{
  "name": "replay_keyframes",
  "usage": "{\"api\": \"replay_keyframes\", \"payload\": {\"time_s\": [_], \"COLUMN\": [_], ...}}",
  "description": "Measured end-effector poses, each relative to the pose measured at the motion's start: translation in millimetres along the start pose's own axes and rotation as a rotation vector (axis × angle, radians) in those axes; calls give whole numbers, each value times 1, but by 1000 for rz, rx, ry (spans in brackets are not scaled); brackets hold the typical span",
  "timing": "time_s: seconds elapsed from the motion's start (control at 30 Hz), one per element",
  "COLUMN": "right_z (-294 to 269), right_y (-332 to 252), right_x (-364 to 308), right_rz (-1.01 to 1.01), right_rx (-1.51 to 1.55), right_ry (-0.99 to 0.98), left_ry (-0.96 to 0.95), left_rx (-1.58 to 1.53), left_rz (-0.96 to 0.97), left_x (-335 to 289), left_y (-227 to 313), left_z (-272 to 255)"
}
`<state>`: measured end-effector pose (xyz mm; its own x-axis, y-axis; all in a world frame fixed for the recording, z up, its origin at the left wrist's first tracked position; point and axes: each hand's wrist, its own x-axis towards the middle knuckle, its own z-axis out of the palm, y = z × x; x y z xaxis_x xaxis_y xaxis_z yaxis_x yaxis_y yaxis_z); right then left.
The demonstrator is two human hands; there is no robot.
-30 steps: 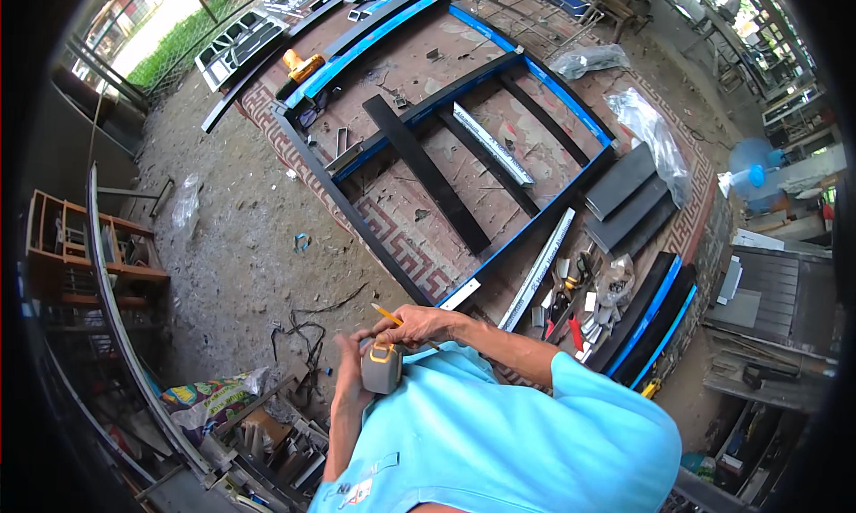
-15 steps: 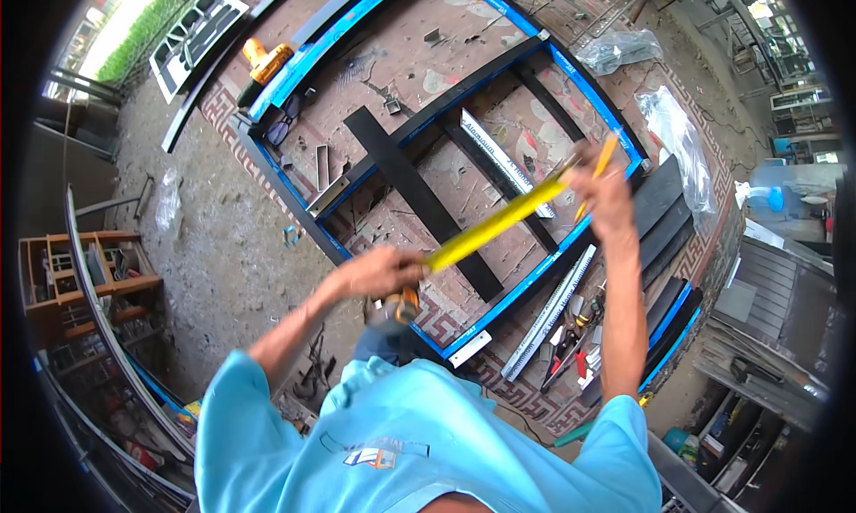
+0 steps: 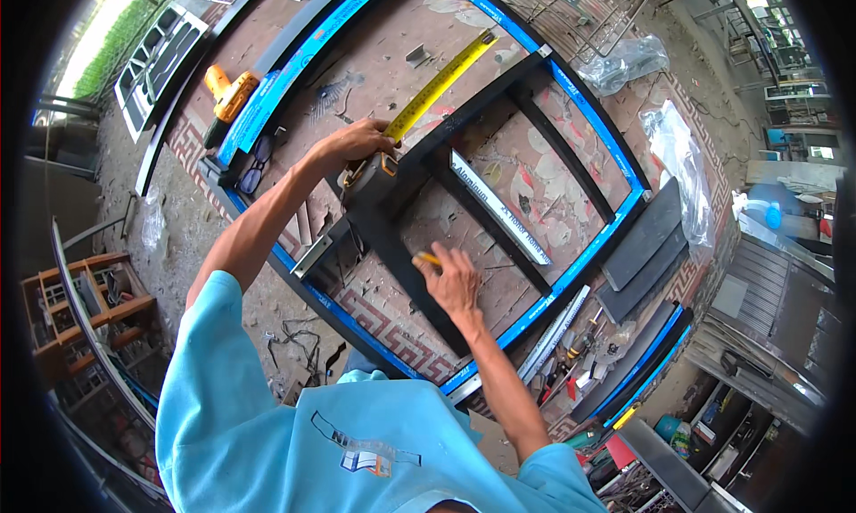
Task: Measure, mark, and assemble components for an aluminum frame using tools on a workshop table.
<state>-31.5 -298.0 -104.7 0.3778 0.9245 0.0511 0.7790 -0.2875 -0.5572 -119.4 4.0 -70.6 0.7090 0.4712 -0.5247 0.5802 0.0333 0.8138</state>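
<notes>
My left hand (image 3: 361,144) is closed round a tape measure (image 3: 373,174), held over the middle of a black metal frame with blue film (image 3: 522,327). Its yellow blade (image 3: 439,86) reaches out to the far right, the tip over the floor inside the frame. My right hand (image 3: 455,285) is closed on a yellow pencil (image 3: 430,258), just right of a wide black bar (image 3: 412,285) that lies across the near part of the frame. Further right, a black bar with white printed film (image 3: 499,211) crosses the frame.
An orange power drill (image 3: 229,94) and dark glasses (image 3: 256,167) sit at the frame's left side. Black panels (image 3: 644,245), clear plastic wrap (image 3: 679,161) and scattered hand tools (image 3: 580,345) lie to the right. A wooden rack (image 3: 85,308) stands at the left.
My left hand has moved away from me with the tape measure. My right hand has let go of the blade's end and come back toward me and left, keeping the pencil.
</notes>
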Motion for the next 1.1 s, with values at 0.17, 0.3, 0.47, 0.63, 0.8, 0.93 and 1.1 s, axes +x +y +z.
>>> {"api": "replay_keyframes", "payload": {"time_s": [0.17, 0.3, 0.47, 0.63, 0.8, 0.93, 1.1], "right_z": [20, 17, 5, 10, 1, 7, 9], "right_y": [-4, 6, 31, 41, 40, 42, 45], "right_x": [-32, -31, -4, 7, 20, 18, 17], "right_rz": [-7, 94, 405, 508, 566, 532, 541], "right_rx": [149, 241, 327, 506, 564, 625, 617], "right_ry": [-37, -52, -257, -354, -404, -362, -343], "left_ry": [-93, -66, -32, -13, -122, -30, -140], "left_rx": [69, 161, 262, 249, 540, 398, 531], "left_rz": [-103, -53, -32, -20, 166, 112, 325], "left_x": [40, 41, 66, 97, 115, 114, 142], "left_y": [23, 24, 22, 46, 59, 49, 65], "left_z": [7, 12, 14, 12, 13, 14, 12]}}
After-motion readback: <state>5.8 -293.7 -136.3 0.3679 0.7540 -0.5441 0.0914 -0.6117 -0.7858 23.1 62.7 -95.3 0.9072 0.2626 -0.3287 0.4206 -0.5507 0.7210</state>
